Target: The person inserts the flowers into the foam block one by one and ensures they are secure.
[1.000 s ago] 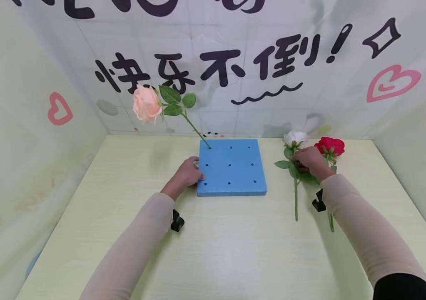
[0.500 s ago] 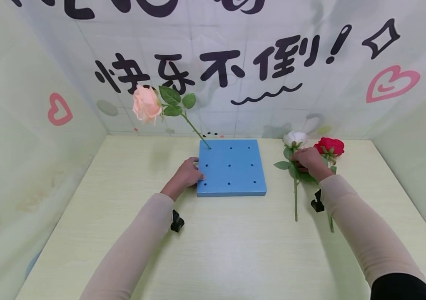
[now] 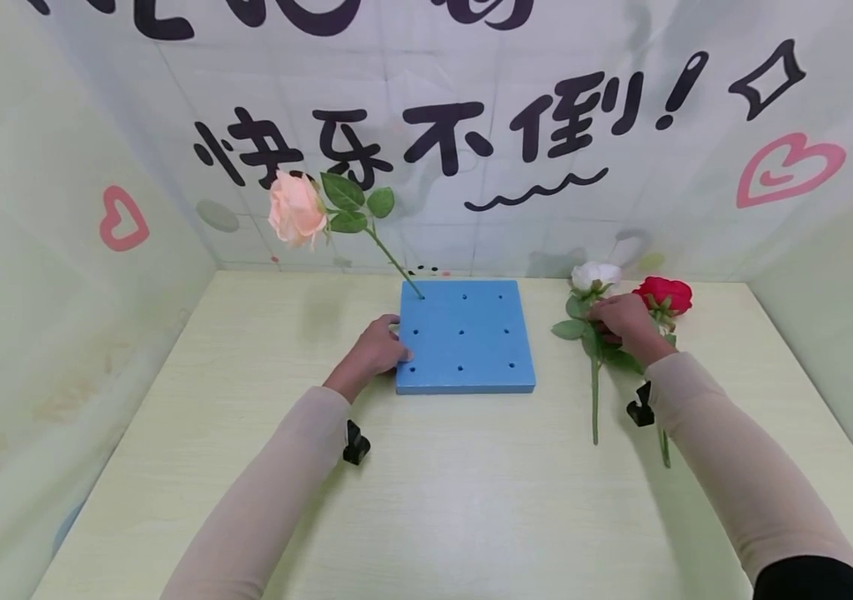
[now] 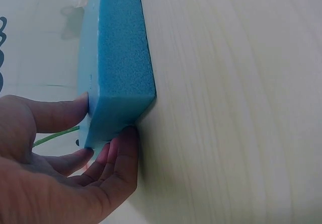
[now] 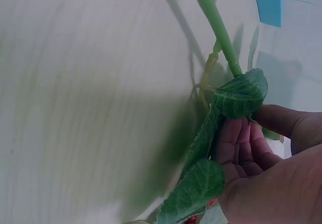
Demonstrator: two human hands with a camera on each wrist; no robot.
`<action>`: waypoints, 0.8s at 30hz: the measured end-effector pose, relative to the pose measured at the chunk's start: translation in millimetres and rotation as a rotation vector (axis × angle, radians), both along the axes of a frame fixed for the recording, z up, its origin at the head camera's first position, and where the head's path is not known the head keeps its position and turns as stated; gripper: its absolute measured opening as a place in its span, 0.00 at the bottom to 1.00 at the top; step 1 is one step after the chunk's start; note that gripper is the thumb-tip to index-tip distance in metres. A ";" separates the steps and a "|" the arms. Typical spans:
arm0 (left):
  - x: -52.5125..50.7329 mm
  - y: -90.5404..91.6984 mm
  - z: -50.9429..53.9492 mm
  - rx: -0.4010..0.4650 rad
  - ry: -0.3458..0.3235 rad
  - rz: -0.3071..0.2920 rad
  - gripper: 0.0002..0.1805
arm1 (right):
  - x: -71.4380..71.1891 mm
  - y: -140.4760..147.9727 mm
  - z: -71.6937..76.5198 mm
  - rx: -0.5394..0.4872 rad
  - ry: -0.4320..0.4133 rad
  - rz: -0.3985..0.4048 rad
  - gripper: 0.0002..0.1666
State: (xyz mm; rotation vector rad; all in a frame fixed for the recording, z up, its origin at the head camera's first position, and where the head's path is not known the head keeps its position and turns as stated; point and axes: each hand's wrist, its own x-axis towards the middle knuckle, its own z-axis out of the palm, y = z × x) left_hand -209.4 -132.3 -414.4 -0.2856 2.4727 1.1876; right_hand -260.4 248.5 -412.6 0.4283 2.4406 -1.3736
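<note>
A blue foam block (image 3: 437,350) with rows of small holes lies flat on the table. At its left edge my left hand (image 3: 377,347) holds it, thumb on the top face and fingers against the side, as the left wrist view shows. A pink rose (image 3: 297,208) leans left from the block's back left hole. To the right, my right hand (image 3: 624,321) pinches the stem of a white rose (image 3: 595,275) just below its bloom. Green leaves (image 5: 241,94) partly hide those fingertips in the right wrist view. Beside it lies a red rose (image 3: 664,295), its stem partly under the right forearm.
The pale wooden table (image 3: 464,492) meets a printed cloth backdrop (image 3: 426,75) behind, with cloth walls at both sides. A small black camera (image 3: 356,443) sits on the left wrist and another black camera (image 3: 640,405) on the right.
</note>
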 end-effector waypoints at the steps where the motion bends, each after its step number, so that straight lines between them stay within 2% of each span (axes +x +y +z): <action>1: 0.1 0.2 -0.2 0.000 0.001 -0.001 0.39 | 0.8 0.4 1.5 -0.005 0.007 -0.002 0.17; 12: -0.1 1.0 -0.4 0.007 0.002 -0.001 0.38 | 4.2 5.8 21.0 0.056 0.084 -0.024 0.18; 24: 0.8 1.7 2.1 -0.014 -0.008 0.006 0.38 | 14.7 -0.5 47.0 -0.018 0.214 -0.001 0.19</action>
